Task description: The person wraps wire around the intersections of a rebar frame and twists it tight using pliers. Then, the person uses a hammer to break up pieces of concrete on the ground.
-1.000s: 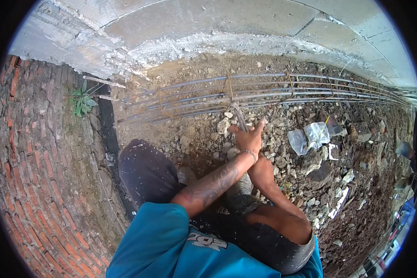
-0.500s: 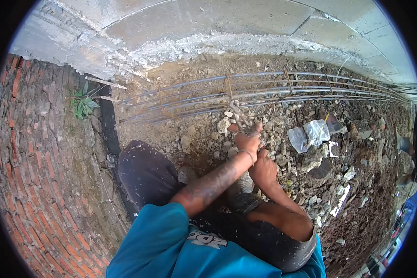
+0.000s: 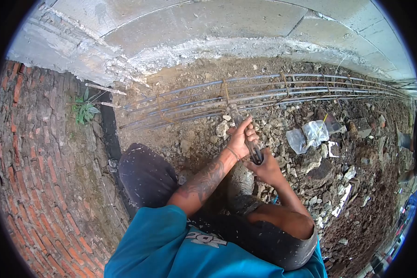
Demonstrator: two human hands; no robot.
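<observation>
A long grey metal tool point(image 3: 251, 145) slants from the steel bars down toward my knees. My left hand point(image 3: 240, 137) is wrapped round its middle, thumb up along the shaft. Lower and to the right, my right hand point(image 3: 267, 167) grips the tool's near end. The tool's far end touches or lies very near the lowest bars of the rebar cage point(image 3: 282, 95), beside a rusty stirrup point(image 3: 225, 91). Bits of broken stone point(image 3: 222, 128) lie just left of the tool.
A pale block wall point(image 3: 217, 23) runs across the top. Old brickwork point(image 3: 41, 176) and a green plant point(image 3: 84, 110) are on the left. Clear plastic bags point(image 3: 315, 133) lie on rubble to the right. My bent knee point(image 3: 146, 173) is left of my arms.
My left hand has shifted slightly left and up, with its fingers now showing round the tool. My right hand has moved a little right, and more of the tool's near end shows.
</observation>
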